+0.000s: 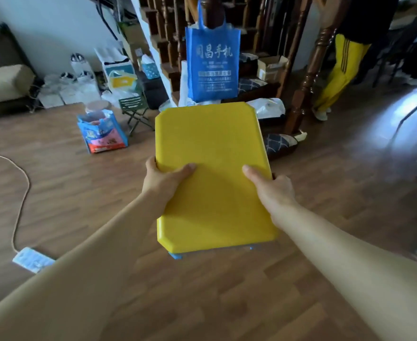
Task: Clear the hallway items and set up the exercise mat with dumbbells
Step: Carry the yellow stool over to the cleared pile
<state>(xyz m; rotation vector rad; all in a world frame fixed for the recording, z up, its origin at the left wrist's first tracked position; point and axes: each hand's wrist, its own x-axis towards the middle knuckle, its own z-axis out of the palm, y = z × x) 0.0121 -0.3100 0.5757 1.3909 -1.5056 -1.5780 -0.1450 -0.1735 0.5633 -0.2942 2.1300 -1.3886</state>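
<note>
Head view records a flat yellow panel point(214, 148) with clipped corners held level above the wooden floor point(79, 198), centre of scene, near the person. Left hand point(163, 179) grips the panel's left edge, thumb on the top face, fingers curled under. Right hand point(272, 188) grips the right edge in the same manner, thumb on top. A blue part point(175, 255) shows beneath the panel's near edge; what it is cannot be told. Beyond the panel, a blue tote bag point(212, 62) with white lettering hangs against the wooden stair railing point(308, 77). To the far left on the floor stands an opened printed bag point(101, 134), with a small green folding stool point(134, 112) just beside it on the right. A dark patterned slipper point(280, 143) lies at the foot of the railing, right of the panel. A white power strip point(33, 260) lies on the floor at near left, its cord point(21, 193) running away to the left. A person in yellow trousers point(338, 70) stands at far right.
</note>
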